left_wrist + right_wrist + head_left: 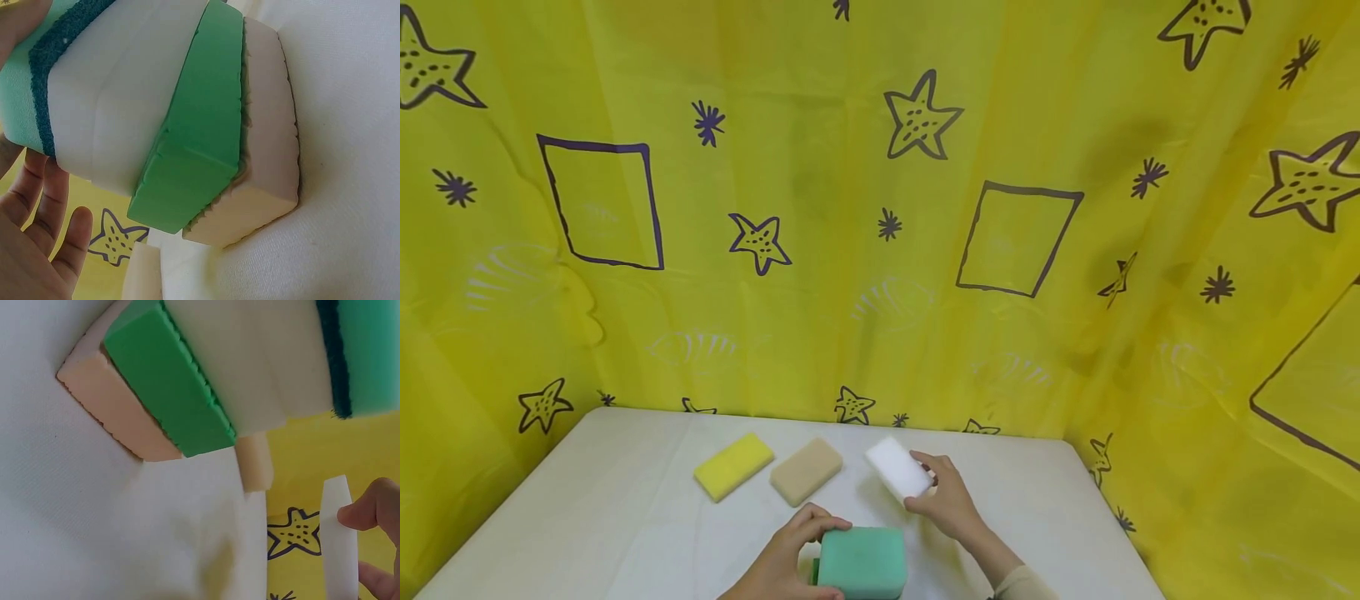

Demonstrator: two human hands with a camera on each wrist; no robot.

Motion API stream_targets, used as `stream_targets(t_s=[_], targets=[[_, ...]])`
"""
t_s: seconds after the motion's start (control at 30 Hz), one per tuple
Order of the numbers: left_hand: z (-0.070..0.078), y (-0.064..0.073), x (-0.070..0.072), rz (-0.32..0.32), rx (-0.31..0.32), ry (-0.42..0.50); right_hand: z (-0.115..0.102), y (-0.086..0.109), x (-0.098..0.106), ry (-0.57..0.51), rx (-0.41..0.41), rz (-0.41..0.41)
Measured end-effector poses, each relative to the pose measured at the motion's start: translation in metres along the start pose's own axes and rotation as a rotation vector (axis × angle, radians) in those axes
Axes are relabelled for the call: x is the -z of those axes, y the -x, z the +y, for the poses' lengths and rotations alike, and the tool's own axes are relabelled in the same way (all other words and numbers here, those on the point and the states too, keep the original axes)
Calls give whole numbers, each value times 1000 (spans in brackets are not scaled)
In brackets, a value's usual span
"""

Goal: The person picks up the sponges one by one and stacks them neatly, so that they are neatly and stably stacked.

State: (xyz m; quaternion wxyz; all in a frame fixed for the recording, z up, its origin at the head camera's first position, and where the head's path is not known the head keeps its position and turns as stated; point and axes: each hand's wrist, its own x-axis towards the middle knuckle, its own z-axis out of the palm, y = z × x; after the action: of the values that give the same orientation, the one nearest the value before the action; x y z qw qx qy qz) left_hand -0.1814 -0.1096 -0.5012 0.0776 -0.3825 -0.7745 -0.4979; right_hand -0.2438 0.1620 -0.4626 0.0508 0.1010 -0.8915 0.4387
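Note:
A stack of sponges stands on the white table, seen from the side in both wrist views. From the bottom up it has a beige sponge, a bright green sponge, white layers and a mint-green sponge with a dark teal scouring layer. My left hand grips the mint-green sponge at the top, thumb and fingers on opposite sides. To the right and farther back, my right hand pinches a white sponge by its edges, tilted and apart from the stack.
Behind the stack, a yellow sponge and a tan sponge lie side by side on the white table. A yellow curtain printed with starfish hangs around the table's back and sides.

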Motion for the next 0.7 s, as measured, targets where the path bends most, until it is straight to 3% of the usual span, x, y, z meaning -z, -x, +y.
stream_targets(t_s=[0.33,0.7], targets=[[0,0,0,10,-20,20,-13,6,11,1,36,-90],[3,0,1,-7,50,52,-23,9,26,44,92,-119]])
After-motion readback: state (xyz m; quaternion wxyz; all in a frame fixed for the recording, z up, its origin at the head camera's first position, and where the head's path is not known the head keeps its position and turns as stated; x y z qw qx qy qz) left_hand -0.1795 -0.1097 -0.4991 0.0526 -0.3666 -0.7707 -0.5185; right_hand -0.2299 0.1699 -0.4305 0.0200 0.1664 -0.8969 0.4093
